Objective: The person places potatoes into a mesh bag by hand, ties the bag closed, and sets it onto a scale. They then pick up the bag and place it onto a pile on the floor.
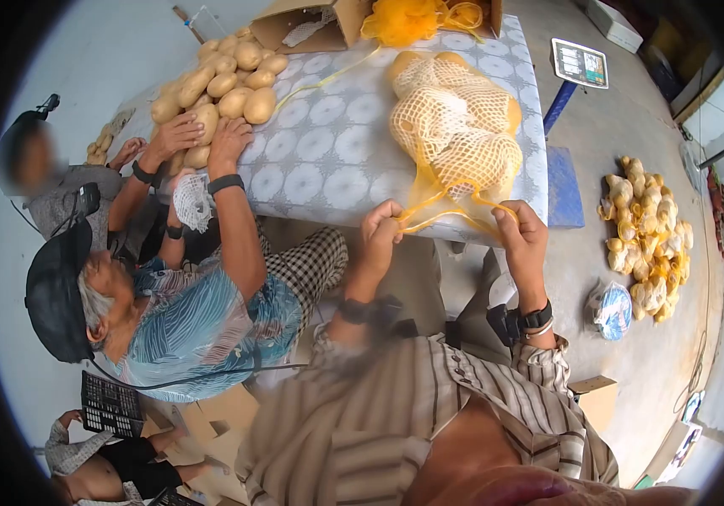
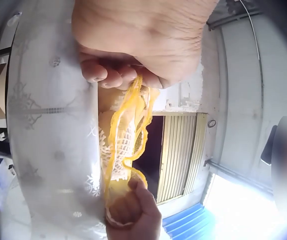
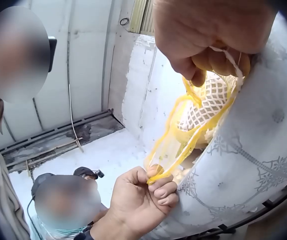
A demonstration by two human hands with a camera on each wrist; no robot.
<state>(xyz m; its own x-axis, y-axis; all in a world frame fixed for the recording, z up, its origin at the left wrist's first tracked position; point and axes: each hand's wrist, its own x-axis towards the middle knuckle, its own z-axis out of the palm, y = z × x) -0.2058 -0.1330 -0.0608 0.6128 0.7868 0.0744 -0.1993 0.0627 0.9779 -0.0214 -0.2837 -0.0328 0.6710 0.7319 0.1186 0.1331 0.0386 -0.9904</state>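
A yellow mesh bag (image 1: 426,184) lies near the table's front edge, its mouth toward me. Inside are several large pale produce pieces in white foam netting (image 1: 455,114). My left hand (image 1: 378,240) pinches the left side of the bag's mouth. Opposite it, my right hand (image 1: 525,240) grips the right side, and the yellow edging is stretched between them. In the left wrist view the edging (image 2: 114,130) hangs from under my left fingers down to the right hand (image 2: 138,215). The right wrist view shows my left thumb and fingers (image 3: 161,185) closed on the edging.
Loose tan oval produce (image 1: 240,80) is piled at the table's left, where another person's hands (image 1: 227,143) work. Cardboard boxes (image 1: 316,24) and orange netting (image 1: 408,18) stand at the back. A scale display (image 1: 580,63) rises right of the table; filled bags (image 1: 649,236) lie on the floor.
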